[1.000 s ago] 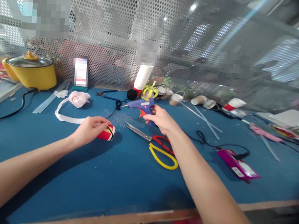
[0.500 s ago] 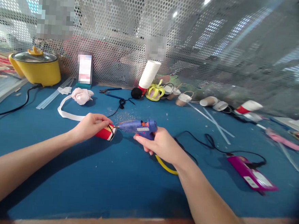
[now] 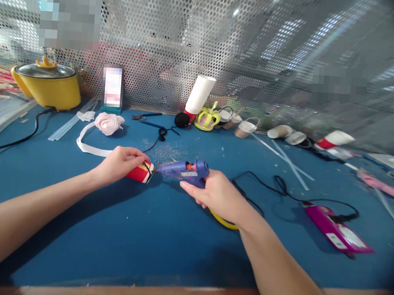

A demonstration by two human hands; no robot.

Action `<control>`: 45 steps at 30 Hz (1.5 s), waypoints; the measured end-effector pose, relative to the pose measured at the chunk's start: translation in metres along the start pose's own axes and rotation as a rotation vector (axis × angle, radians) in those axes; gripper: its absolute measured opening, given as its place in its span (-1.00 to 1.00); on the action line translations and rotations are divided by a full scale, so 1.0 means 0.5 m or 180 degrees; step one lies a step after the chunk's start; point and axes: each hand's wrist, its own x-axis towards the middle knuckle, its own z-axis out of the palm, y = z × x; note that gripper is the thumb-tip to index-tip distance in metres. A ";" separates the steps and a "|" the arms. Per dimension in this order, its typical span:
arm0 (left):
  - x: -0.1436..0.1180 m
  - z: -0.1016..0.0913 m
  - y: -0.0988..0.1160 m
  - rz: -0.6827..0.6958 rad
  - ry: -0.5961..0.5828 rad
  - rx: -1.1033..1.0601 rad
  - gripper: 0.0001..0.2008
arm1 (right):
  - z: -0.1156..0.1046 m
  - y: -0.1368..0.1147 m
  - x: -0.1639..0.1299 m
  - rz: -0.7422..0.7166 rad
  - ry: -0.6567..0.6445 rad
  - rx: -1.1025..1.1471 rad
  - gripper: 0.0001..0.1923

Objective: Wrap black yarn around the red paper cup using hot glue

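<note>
My left hand (image 3: pixel 123 164) grips a red paper cup (image 3: pixel 141 171) lying on its side, its white end facing right and a dark cord along it. In my right hand (image 3: pixel 216 191) is a blue glue gun (image 3: pixel 186 171), its nozzle pointing left at the cup's end. Whether the nozzle touches the cup I cannot tell. A white ribbon (image 3: pixel 94 149) curves from behind my left hand toward a pale pink fabric rose (image 3: pixel 109 124). Black yarn (image 3: pixel 162 136) trails from a black ball (image 3: pixel 182 119) toward the cup. Below my right hand, part of a yellow ring (image 3: pixel 225 222) shows.
A yellow electric pot (image 3: pixel 56 88) and a phone on a stand (image 3: pixel 112 87) are at the back left. Pliers (image 3: pixel 148 118), stacked paper cups (image 3: pixel 200 94) and a yellow crown-shaped piece (image 3: pixel 206 119) line the back. A purple power strip (image 3: pixel 339 231) lies right, with glue sticks (image 3: pixel 292 163) behind.
The view has shifted slightly. The glue gun's nozzle has drawn a little to the right of the cup's end. Both hands keep their holds.
</note>
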 end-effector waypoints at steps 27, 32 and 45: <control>-0.004 0.000 0.010 0.0046 -0.0016 0.0154 -0.70 | -0.001 0.001 -0.003 -0.0092 0.0086 -0.0098 -0.77; -0.002 -0.001 0.006 0.0068 -0.0020 0.0124 -0.70 | 0.000 0.003 -0.002 -0.0029 0.0029 -0.0017 -0.80; -0.013 0.001 0.013 0.0230 0.0047 0.0113 -0.69 | -0.007 0.003 -0.003 0.0030 0.0124 -0.0023 -0.77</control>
